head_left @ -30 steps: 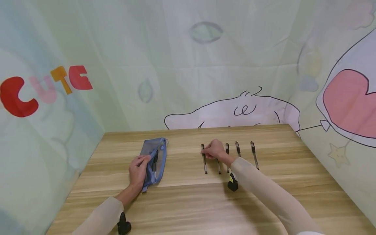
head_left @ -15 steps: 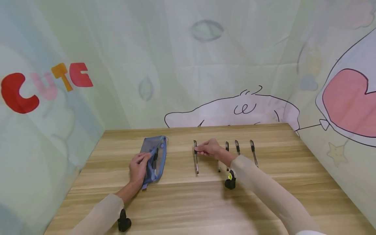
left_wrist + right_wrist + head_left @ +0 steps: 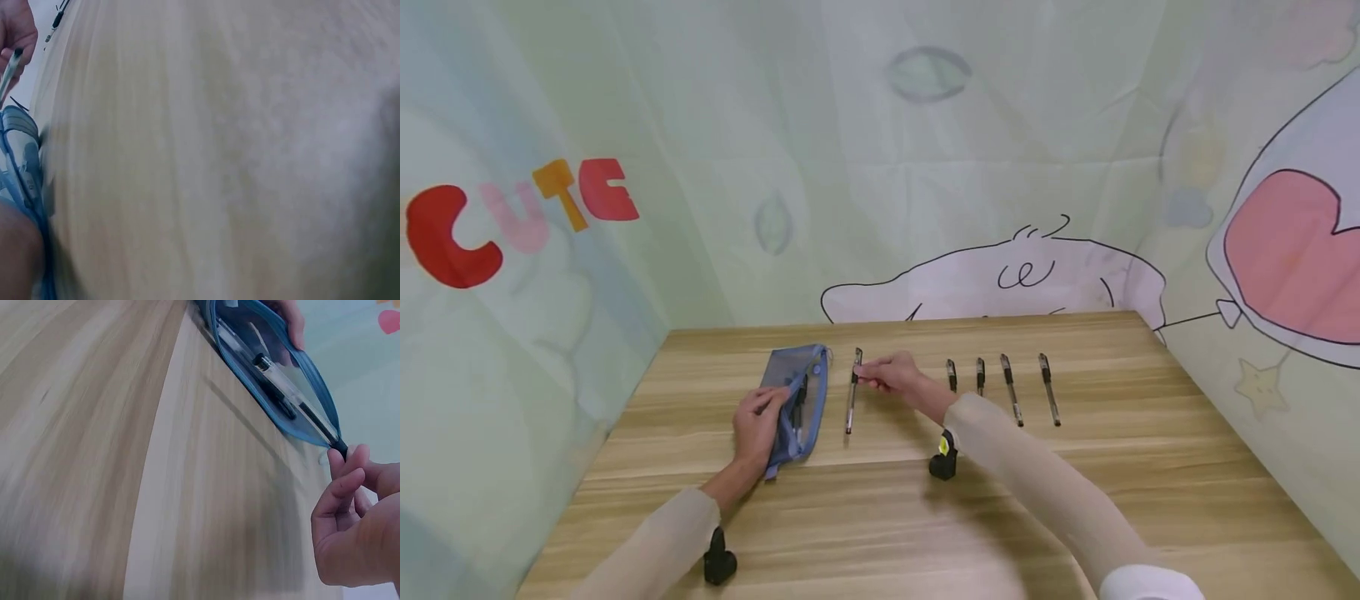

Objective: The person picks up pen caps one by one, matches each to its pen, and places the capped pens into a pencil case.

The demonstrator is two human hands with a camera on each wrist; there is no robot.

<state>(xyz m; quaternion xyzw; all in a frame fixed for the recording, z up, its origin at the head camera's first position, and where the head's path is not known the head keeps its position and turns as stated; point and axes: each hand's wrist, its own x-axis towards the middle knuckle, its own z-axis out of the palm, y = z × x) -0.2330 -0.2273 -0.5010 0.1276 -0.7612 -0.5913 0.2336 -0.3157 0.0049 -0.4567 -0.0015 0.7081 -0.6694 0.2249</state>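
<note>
My left hand (image 3: 756, 425) pinches the edge of a blue mesh pencil pouch (image 3: 817, 412), whose mouth gapes toward the right. Inside the pouch lie dark pens (image 3: 275, 394), seen best in the right wrist view. Just right of the pouch, my right hand (image 3: 891, 372) pinches a clear-barrelled pen (image 3: 852, 400) by its black grip end. In the right wrist view the held pen (image 3: 297, 397) overlaps the pouch's mouth, and its shadow falls on the table. The left wrist view catches the pouch (image 3: 22, 156) at its left edge.
Several more pens lie in a row to the right on the wooden table (image 3: 880, 517), among them the rightmost pen (image 3: 1049, 390). My right forearm partly covers the nearer ones. A printed curtain (image 3: 737, 208) rises behind the table and at both sides.
My right hand has lifted the leftmost pen from the row and carried it left, close to the pouch. The left hand stays at the pouch.
</note>
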